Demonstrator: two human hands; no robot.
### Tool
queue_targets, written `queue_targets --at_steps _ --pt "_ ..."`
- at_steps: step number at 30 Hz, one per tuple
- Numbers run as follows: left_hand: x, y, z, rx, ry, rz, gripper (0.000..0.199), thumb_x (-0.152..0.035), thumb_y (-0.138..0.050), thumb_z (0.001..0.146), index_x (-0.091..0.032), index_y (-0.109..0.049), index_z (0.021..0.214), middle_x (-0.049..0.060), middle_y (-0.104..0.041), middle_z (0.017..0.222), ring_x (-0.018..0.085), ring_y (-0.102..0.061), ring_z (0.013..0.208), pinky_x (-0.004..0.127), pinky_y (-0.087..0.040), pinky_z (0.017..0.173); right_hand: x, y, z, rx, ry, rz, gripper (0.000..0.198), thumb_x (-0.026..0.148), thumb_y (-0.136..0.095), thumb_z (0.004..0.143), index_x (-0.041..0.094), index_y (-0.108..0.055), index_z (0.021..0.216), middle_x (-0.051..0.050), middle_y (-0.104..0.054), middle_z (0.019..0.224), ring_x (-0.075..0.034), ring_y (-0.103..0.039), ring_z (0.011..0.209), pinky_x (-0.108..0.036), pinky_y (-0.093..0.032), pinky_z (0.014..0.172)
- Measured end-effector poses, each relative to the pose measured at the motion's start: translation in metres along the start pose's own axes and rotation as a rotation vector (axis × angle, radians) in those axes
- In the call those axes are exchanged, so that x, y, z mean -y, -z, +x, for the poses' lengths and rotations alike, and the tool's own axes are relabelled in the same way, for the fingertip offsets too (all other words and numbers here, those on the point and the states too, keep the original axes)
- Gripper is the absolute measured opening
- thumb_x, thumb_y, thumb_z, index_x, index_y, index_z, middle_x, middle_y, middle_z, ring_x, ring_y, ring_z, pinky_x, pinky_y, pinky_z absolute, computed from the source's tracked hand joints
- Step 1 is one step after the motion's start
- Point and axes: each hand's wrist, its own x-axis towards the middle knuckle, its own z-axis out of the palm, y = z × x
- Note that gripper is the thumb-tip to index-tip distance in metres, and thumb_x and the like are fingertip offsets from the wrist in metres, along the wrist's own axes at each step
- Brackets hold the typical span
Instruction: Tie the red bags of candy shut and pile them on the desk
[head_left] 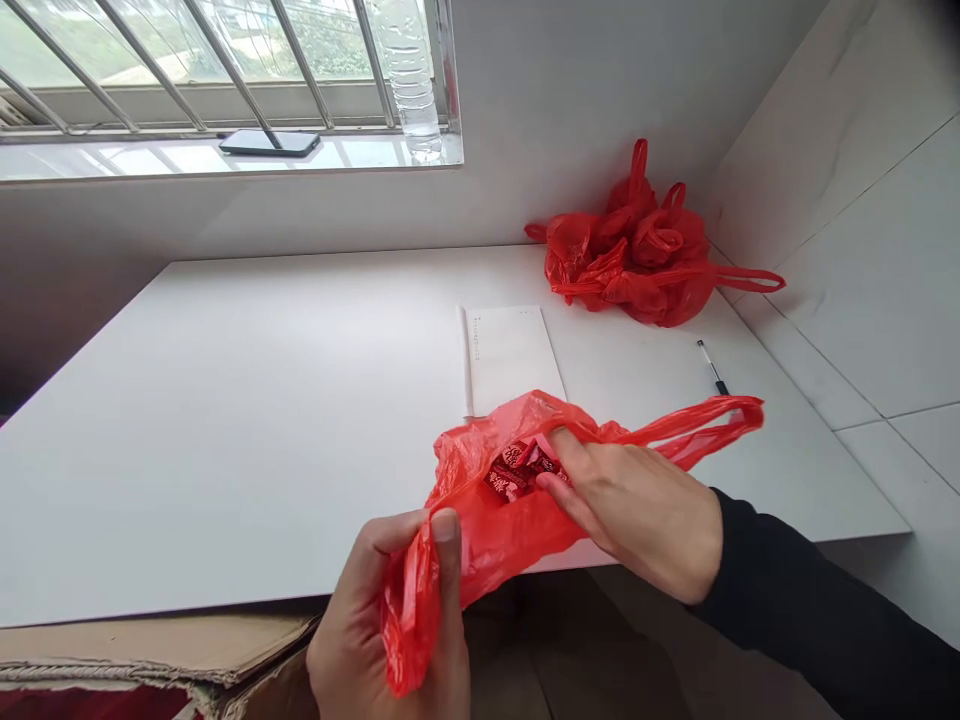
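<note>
Several packets (514,472) by parted right grip (637,500), hold unclear; left grip (360,625) pinches red bag (510,540).

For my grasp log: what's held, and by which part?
The left hand holds a translucent red plastic bag by its bunched edge; whether the right hand, at its opening, grips anything cannot be told.

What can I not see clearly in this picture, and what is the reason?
In the head view:
- How many red-wrapped packets there are: the red plastic bag and the right hand cover part of the contents.
- The words on the white notepad: too small.
- The pen's near end: behind the bag's handle.
- The top of the plastic bottle: cut off by the upper edge.
</note>
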Motion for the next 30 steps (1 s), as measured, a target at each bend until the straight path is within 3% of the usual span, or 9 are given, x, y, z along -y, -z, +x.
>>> queue_targets --at_steps 3,6,8,9,13,18,22,27,30 --pt "0.009 0.002 0.006 0.038 -0.134 -0.057 0.029 -0.05 -0.072 0.085 -0.023 -0.066 0.074 0.0 -0.064 0.075 0.013 -0.057 0.067 0.022 -0.05 0.065 0.006 -0.006 0.016 0.001 0.098 -0.063 0.043 0.009 -0.05 0.096 0.016 -0.044 0.138 -0.007 -0.066 0.091 -0.024 -0.066 0.074 -0.03 -0.034 0.053" --pt "0.016 0.004 0.012 0.23 0.083 -0.323 0.028 -0.05 -0.072 0.085 -0.022 -0.07 0.084 0.003 -0.068 0.088 0.017 -0.063 0.08 0.025 -0.053 0.071 0.016 -0.016 0.031 0.131 0.145 -0.09 0.027 0.006 -0.054 0.093 0.015 -0.059 0.118 -0.009 -0.069 0.095 -0.024 -0.068 0.081 -0.03 -0.04 0.06" --pt "0.02 0.005 0.013 0.311 0.246 -0.464 0.032 -0.052 -0.075 0.082 -0.02 -0.07 0.083 0.003 -0.067 0.081 0.019 -0.064 0.078 0.026 -0.055 0.068 0.022 -0.023 0.039 0.17 0.12 -0.102 0.01 0.016 -0.055 0.097 0.014 -0.065 0.096 -0.01 -0.069 0.086 -0.024 -0.068 0.078 -0.03 -0.042 0.062" --pt "0.022 0.004 0.013 0.316 0.283 -0.493 0.034 -0.053 -0.076 0.081 -0.02 -0.069 0.079 0.002 -0.064 0.074 0.019 -0.065 0.076 0.026 -0.056 0.067 0.024 -0.025 0.043 0.172 0.109 -0.107 0.014 0.02 -0.057 0.097 0.014 -0.066 0.088 -0.01 -0.069 0.082 -0.025 -0.068 0.079 -0.031 -0.042 0.062" --pt "0.029 0.0 0.015 0.261 0.29 -0.551 0.038 -0.054 -0.075 0.082 -0.019 -0.066 0.068 0.0 -0.059 0.063 0.017 -0.066 0.069 0.024 -0.057 0.062 0.022 -0.025 0.045 0.163 0.09 -0.101 0.02 0.022 -0.058 0.093 0.015 -0.065 0.075 -0.009 -0.069 0.078 -0.026 -0.067 0.076 -0.031 -0.034 0.057" --pt "0.029 -0.003 0.021 0.246 0.237 -0.597 0.032 -0.053 -0.066 0.088 -0.024 -0.073 0.101 0.005 -0.073 0.099 0.023 -0.071 0.087 0.028 -0.061 0.064 0.009 -0.01 0.041 0.116 0.003 -0.011 0.024 0.027 -0.047 0.098 0.018 -0.064 0.085 -0.003 -0.067 0.072 -0.018 -0.06 0.062 -0.031 -0.026 0.051" --pt "0.034 -0.005 0.022 0.228 0.238 -0.596 0.033 -0.053 -0.058 0.092 -0.024 -0.073 0.09 0.005 -0.073 0.089 0.025 -0.072 0.085 0.034 -0.062 0.069 0.003 -0.013 0.046 0.186 0.031 0.116 0.03 0.036 -0.044 0.103 0.022 -0.067 0.088 0.001 -0.066 0.07 -0.016 -0.061 0.063 -0.028 -0.029 0.053" --pt "0.043 -0.004 0.022 0.073 0.217 -0.572 0.024 -0.047 -0.063 0.09 -0.025 -0.074 0.086 0.002 -0.076 0.09 0.024 -0.073 0.088 0.033 -0.063 0.073 0.004 -0.021 0.046 0.137 0.028 -0.02 0.019 0.03 -0.051 0.1 0.017 -0.065 0.104 -0.008 -0.072 0.088 -0.025 -0.068 0.078 -0.031 -0.031 0.057" --pt "0.044 -0.003 0.022 0.046 0.239 -0.527 0.026 -0.048 -0.065 0.088 -0.025 -0.076 0.084 0.002 -0.078 0.09 0.025 -0.074 0.088 0.034 -0.064 0.072 0.008 -0.023 0.038 0.161 0.078 -0.056 0.02 0.028 -0.057 0.095 0.017 -0.063 0.112 -0.008 -0.073 0.089 -0.027 -0.07 0.078 -0.032 -0.033 0.056"
